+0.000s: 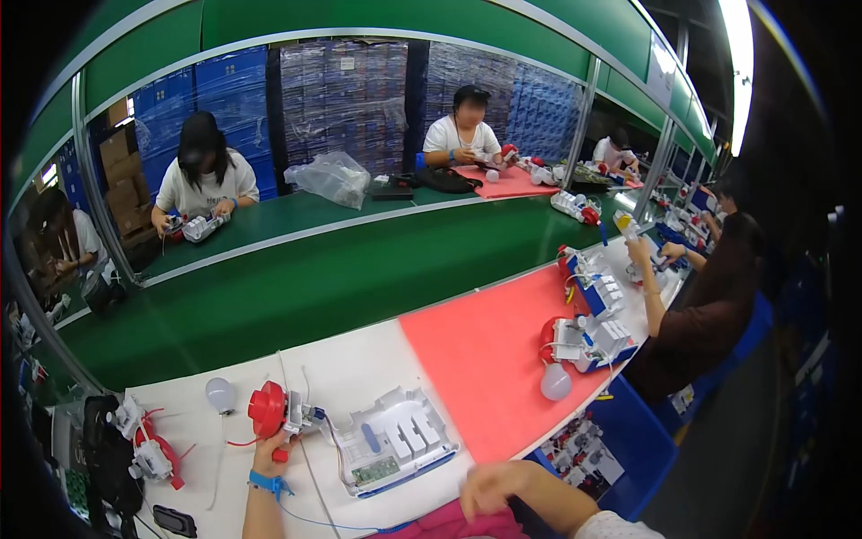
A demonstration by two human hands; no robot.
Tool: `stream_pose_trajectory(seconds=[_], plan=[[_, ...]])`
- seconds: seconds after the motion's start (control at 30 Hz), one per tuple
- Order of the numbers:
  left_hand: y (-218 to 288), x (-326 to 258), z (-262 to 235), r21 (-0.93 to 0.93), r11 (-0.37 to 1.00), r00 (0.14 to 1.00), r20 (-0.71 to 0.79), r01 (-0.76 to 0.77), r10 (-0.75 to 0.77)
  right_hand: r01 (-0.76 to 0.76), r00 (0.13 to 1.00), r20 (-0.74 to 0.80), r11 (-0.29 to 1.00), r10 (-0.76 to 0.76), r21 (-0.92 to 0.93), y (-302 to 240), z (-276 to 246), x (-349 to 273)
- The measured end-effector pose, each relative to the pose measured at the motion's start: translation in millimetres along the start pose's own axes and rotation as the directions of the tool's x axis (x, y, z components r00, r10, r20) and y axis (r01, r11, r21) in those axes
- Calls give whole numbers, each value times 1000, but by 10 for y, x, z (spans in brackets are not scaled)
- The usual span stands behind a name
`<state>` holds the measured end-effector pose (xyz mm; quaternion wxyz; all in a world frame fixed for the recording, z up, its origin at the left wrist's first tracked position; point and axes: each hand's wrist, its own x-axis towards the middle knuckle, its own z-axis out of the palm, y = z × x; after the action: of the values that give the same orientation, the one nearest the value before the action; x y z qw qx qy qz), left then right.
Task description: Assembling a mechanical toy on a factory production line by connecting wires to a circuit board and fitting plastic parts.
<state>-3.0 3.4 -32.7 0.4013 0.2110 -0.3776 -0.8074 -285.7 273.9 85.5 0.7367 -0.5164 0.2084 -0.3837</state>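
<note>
My left hand [270, 455], with a blue strap on its wrist, is closed around a red round part [268, 409] that has a white plastic piece on its side. Wires run from it to an open white plastic housing [395, 433] lying flat on the table, with a green circuit board [375, 471] and a blue piece inside. My right hand [489, 490] is above the front edge, right of the housing, smeared by motion; its fingers cannot be read. A light bulb [220, 395] on a white cord lies left of the red part.
A pink mat [503, 359] carries more red-and-white assemblies, one with a bulb [556, 382]. A blue bin [620, 440] of parts stands below the right edge. More red and white parts [153, 449] lie left. Co-workers sit across the green conveyor [296, 314] and to the right.
</note>
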Motion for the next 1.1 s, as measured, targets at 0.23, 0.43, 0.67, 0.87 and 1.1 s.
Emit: stream_pose_trajectory(seconds=[0.23,0.43,0.67,0.87,1.1], plan=[[-130,150,-2,50,998,995,86,48,-52,-128,932,-314,974,183,186,999,178,-320],[-69,76,-16,-23,999,998,46,36,-35,-622,703,-618,725,352,-295,1966,218,-1921],[-55,74,72,8,998,998,-6,61,-61,-844,500,-478,283,722,-456,1654,287,-2066],[-68,69,64,9,998,998,8,61,-61,-781,576,-413,326,705,-533,1649,283,-1915],[-111,121,12,-9,998,995,76,70,-69,-714,637,-323,377,700,-590,1556,376,-1658]])
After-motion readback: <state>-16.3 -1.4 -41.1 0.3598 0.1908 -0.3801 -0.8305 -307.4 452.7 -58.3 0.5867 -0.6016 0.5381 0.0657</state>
